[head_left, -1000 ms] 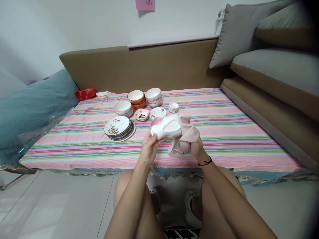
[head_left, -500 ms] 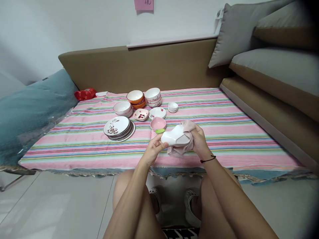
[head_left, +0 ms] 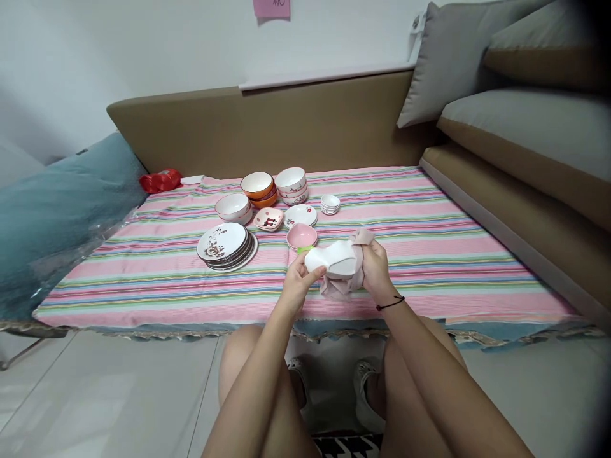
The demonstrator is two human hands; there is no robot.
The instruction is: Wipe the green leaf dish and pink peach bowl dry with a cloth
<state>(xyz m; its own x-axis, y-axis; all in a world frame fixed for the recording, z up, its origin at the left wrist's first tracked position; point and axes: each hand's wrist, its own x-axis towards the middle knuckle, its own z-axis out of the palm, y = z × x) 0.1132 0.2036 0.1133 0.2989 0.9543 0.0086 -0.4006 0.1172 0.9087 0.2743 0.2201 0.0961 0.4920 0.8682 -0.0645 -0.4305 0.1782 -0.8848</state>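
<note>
Between my hands, above the front part of the striped cloth, is a white ceramic dish (head_left: 334, 259), tilted so what looks like its underside shows. My left hand (head_left: 301, 276) is closed on its left end, thumb on the near side. At the other end my right hand (head_left: 376, 268) is closed around a pale pink cloth (head_left: 357, 280) pressed against the dish; some of its fingers are hidden. Just beyond the dish sits a pink bowl (head_left: 301, 235), with a green leaf-shaped piece (head_left: 305, 249) at its near edge.
Around the pink bowl stand stacked plates (head_left: 224, 243), white bowls (head_left: 233, 207), orange bowls (head_left: 258, 186), flowered bowls (head_left: 291, 181), a square dish (head_left: 268, 219), flowered plates (head_left: 300, 216) and small dishes (head_left: 330, 203). Cushions (head_left: 529, 133) are piled at right; a red bundle (head_left: 161, 180) lies far left.
The dish has turned a little in my hands, showing more of its flat underside. My right hand and the cloth have shifted slightly left; my left thumb reaches further onto the dish.
</note>
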